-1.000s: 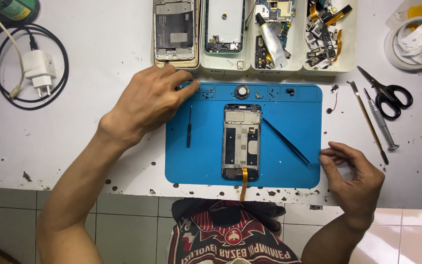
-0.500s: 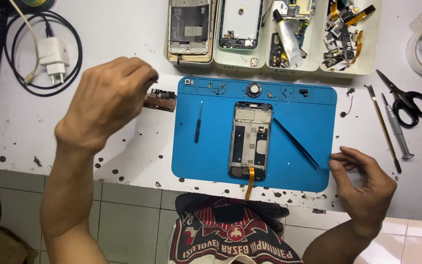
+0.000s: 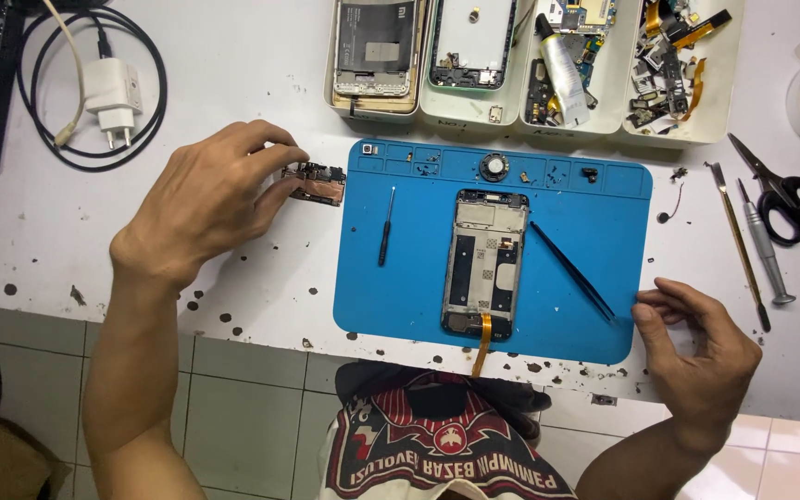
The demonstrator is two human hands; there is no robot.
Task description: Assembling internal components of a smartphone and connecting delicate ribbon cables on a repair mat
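Here, left of centre in the frame, the left hand (image 3: 206,199) pinches a small brown circuit board (image 3: 314,183) just off the blue mat (image 3: 418,287); at lower right, the right hand (image 3: 696,347), loosely curled and empty, rests by the black tweezers (image 3: 571,270); an opened phone frame (image 3: 484,264) lies mid-mat.

Bright, even light falls from above on the white speckled table (image 3: 233,83), whose top right corner nearly washes out. Shadows under both hands stay short and soft. Focus is sharp throughout, with slight bending toward the edges.
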